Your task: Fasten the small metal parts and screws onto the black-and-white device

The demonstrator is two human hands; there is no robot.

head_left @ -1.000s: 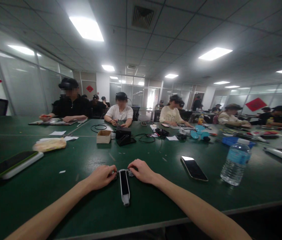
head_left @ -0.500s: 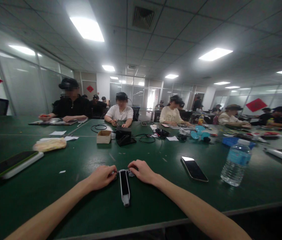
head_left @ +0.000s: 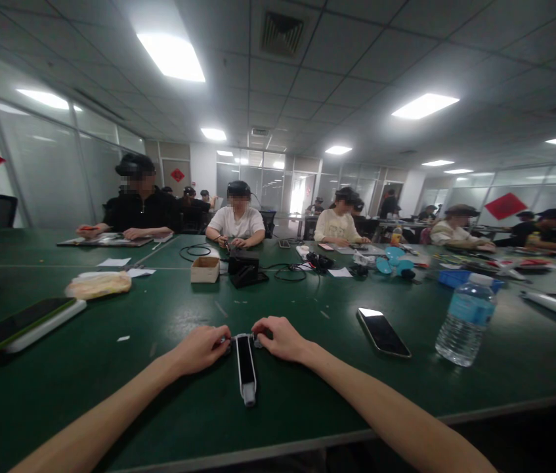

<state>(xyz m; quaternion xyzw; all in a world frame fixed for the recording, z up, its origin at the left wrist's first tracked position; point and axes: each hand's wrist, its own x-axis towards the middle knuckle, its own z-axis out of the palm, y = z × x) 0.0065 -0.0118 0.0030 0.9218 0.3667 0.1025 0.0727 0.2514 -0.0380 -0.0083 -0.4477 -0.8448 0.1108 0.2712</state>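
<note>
On the green table point(head_left: 169, 420) lies a long narrow device with a white frame and a black face point(head_left: 246, 365), its slim grey end toward me. My left hand point(head_left: 203, 349) rests at the far left corner of it, fingers curled and closed on a small part that they mostly hide. At the opposite corner, the fingers of my right hand point(head_left: 280, 337) are bent down over a small grey part point(head_left: 258, 342), which shows only in part. Exactly what each of these parts is, I cannot make out.
To the right are a phone point(head_left: 384, 333) and a water bottle point(head_left: 467, 320). A green-edged tablet-like device point(head_left: 16, 322) lies left, near a plastic bag point(head_left: 98, 285). Farther off stand a cardboard box point(head_left: 205, 270), a black stand point(head_left: 244, 266) and a blue fan point(head_left: 392, 261). Several people sit opposite.
My hands and the device look unmoved. Across the table, the person in white has brought their hands slightly closer together.
</note>
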